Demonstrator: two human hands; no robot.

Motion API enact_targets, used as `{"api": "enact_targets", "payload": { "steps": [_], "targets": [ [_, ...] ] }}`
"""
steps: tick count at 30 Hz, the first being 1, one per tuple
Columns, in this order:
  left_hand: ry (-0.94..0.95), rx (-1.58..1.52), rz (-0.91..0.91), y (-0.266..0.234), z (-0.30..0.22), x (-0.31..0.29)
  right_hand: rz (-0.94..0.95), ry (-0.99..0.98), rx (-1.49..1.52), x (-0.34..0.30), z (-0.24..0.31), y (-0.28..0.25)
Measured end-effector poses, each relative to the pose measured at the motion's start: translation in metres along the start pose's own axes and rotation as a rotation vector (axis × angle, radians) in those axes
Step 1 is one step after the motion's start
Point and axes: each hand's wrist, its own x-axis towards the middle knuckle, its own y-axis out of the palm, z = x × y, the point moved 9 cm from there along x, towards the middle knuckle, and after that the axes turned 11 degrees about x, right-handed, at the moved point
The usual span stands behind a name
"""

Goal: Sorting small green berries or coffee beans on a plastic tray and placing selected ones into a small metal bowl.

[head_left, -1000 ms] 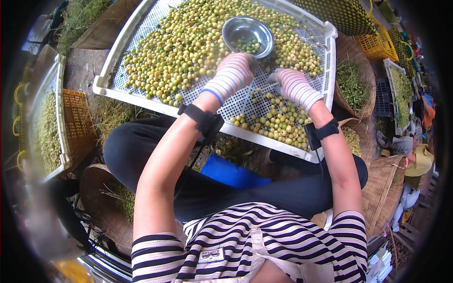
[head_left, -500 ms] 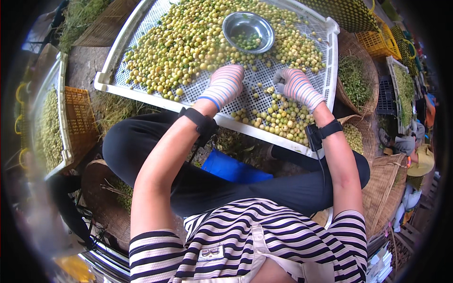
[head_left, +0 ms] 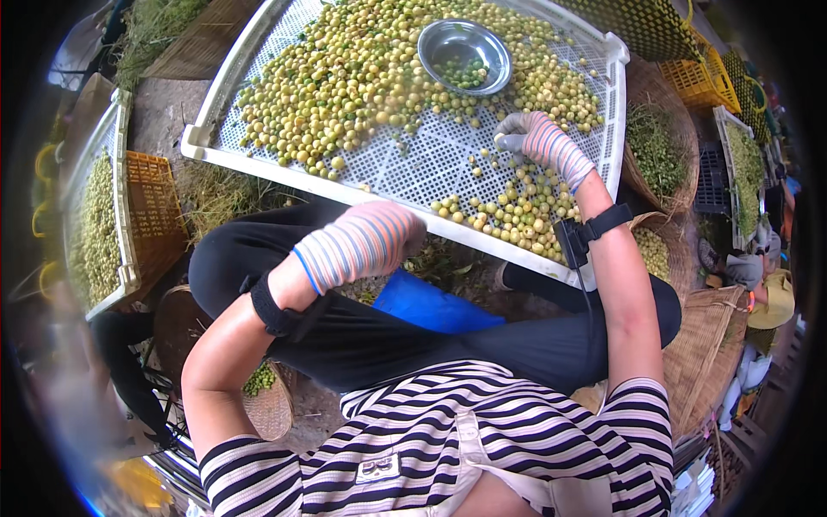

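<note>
My left hand (head_left: 372, 238), in a striped knit glove, hangs just in front of the white tray's near rim, above my lap. Its fingers curl down out of sight; what they hold, if anything, is hidden. My right hand (head_left: 543, 146), gloved alike with grey fingertips, is over the tray (head_left: 345, 183). Its thumb and fingers pinch what looks like one small pale round fruit (head_left: 500, 139). Many yellow-green round fruits (head_left: 319, 112) cover the tray's far and left parts; a smaller group (head_left: 512, 211) lies near the front right. A metal bowl (head_left: 433, 43) with greener fruits stands among them.
An orange crate (head_left: 155, 202) supports another fruit-filled tray (head_left: 121, 185) at left. Woven baskets with green stems (head_left: 655, 151) and fruit (head_left: 650, 252) stand at right. A blue sheet (head_left: 431, 303) lies below my legs. A person in a tan hat (head_left: 773, 302) sits at far right.
My left hand has moved from over the tray back toward my body, past the near rim. My right hand has shifted slightly up, with a pale fruit now visible at its fingertips.
</note>
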Motion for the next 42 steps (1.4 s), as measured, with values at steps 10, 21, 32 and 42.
{"api": "enact_targets", "payload": {
  "steps": [10, 21, 32, 42],
  "targets": [
    [-0.097, 0.299, 0.511, 0.07, -0.012, 0.002, -0.076, -0.076, -0.492, -0.022, 0.033, -0.012],
    [0.101, 0.241, 0.348, 0.045, -0.065, 0.018, -0.054, -0.251, -1.063, -0.036, 0.02, 0.008],
    [-0.22, -1.293, -0.33, 0.0, 0.033, 0.067, -0.051, 0.008, -0.645, -0.028, 0.024, 0.003],
    [-0.243, -1.958, -0.3, 0.033, 0.059, 0.1, -0.07, -0.288, -0.32, -0.029, 0.079, 0.053]
  ]
}}
